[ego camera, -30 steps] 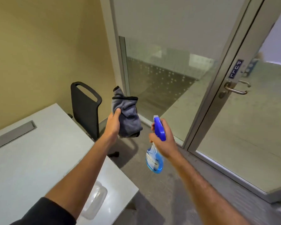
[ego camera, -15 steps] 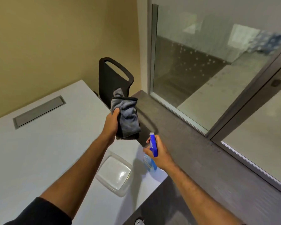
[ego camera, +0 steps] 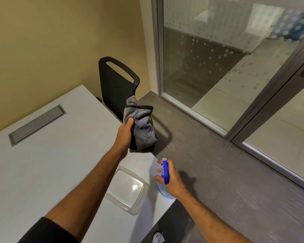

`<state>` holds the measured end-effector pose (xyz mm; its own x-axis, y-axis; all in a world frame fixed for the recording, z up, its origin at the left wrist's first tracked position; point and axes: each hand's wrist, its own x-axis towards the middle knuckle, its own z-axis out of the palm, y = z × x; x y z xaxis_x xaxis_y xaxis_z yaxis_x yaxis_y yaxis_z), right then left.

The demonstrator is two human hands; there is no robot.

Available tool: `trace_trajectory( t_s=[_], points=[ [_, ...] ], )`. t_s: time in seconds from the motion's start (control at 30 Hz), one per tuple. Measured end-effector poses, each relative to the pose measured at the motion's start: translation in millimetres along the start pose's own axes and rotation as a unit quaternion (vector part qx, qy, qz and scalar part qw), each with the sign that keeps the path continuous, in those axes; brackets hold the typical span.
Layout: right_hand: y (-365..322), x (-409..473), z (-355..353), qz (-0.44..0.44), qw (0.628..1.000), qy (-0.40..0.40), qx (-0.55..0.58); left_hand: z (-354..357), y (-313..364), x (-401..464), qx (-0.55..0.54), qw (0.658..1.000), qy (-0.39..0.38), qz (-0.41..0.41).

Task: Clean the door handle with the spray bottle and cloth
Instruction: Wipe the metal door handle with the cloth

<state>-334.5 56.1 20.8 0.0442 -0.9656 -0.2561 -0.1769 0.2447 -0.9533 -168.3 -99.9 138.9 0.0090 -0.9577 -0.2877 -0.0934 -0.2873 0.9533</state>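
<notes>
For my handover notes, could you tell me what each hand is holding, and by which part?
The left hand grips the grey cloth along its side; the right hand holds the spray bottle around its neck, under the blue head.

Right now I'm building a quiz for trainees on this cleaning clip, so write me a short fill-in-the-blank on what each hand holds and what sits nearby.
1. The left hand grips a grey ____.
2. The right hand holds the spray bottle, whose trigger head is coloured ____.
3. On the white table, near its corner, sits a clear plastic ____.
4. Behind the table stands a black ____.

Missing words: cloth; blue; container; chair.
</notes>
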Motion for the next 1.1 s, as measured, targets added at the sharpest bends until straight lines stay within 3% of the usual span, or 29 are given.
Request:
trace_trajectory(
  t_s=[0.2, 0.33, 0.5, 0.63, 0.7, 0.87, 1.1],
  points=[
    [3, -3, -29, 0.035, 0.985, -0.077, -0.153, 34, 12, -4, 0.009, 1.0, -0.025, 0.011],
    [-8, -7, -66, 0.032, 0.98, -0.121, -0.154, 68, 28, -10, 0.008, 0.999, -0.038, 0.028],
    [-67, -2, -139, 0.029, 0.998, 0.049, 0.02, 128, 55, -29, 0.0, 0.997, -0.074, 0.03],
    [-117, -4, -206, 0.03, 0.962, 0.146, 0.23, 190, 79, -50, -0.01, 0.991, -0.132, 0.024],
    [-137, -10, -238, 0.042, 0.942, 0.153, 0.295, 223, 91, -63, -0.016, 0.986, -0.164, 0.02],
    [-159, -27, -307, 0.079, 0.935, 0.214, 0.273, 300, 115, -84, -0.01, 0.962, -0.271, 0.019],
    [-146, -40, -396, 0.046, 0.907, 0.308, 0.283, 383, 132, -76, 0.065, 0.925, -0.368, 0.065]
  ],
)
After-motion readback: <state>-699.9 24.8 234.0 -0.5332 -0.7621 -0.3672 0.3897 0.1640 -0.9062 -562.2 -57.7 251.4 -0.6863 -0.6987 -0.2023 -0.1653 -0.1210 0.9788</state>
